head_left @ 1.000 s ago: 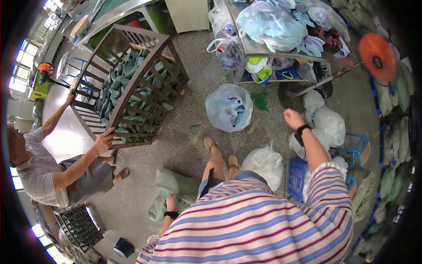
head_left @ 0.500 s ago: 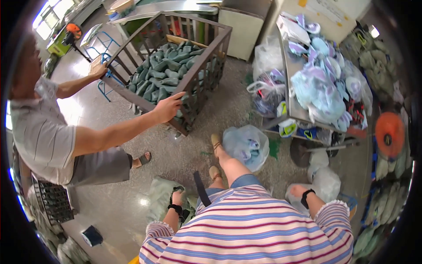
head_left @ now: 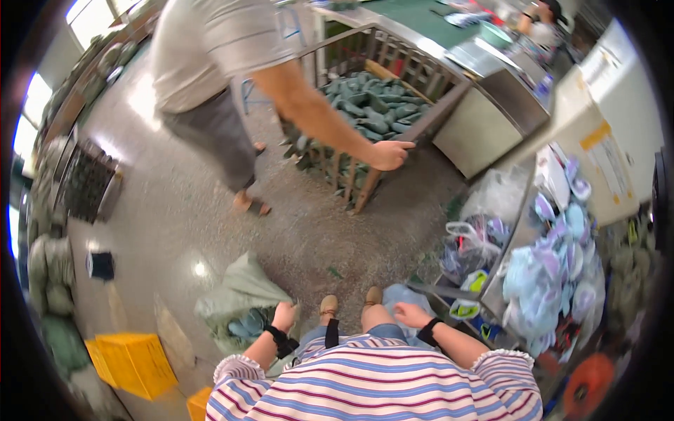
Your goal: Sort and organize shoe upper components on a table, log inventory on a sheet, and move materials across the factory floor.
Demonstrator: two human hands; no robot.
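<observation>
My left hand (head_left: 283,317) is closed on the rim of a pale green woven sack (head_left: 235,288), which slumps on the floor with grey-green shoe-shaped pieces (head_left: 249,324) showing in its mouth. My right hand (head_left: 413,315) is over a clear plastic bag (head_left: 414,297) of light blue contents beside my right foot. Its fingers are loosely bent with nothing visible in them; whether they touch the bag I cannot tell.
Ahead, a co-worker's hand (head_left: 390,155) rests on a brown slatted cart (head_left: 439,116) heaped with grey-green shoe-shaped pieces. A metal table (head_left: 516,263) at right bears blue and lilac pieces in plastic. Yellow crates (head_left: 133,365) stand at left; another person sits at the back.
My view has swung to the right and my feet now stand side by side. My right hand has left the whitish bags and is over the clear bag. The co-worker has stepped nearer the cart.
</observation>
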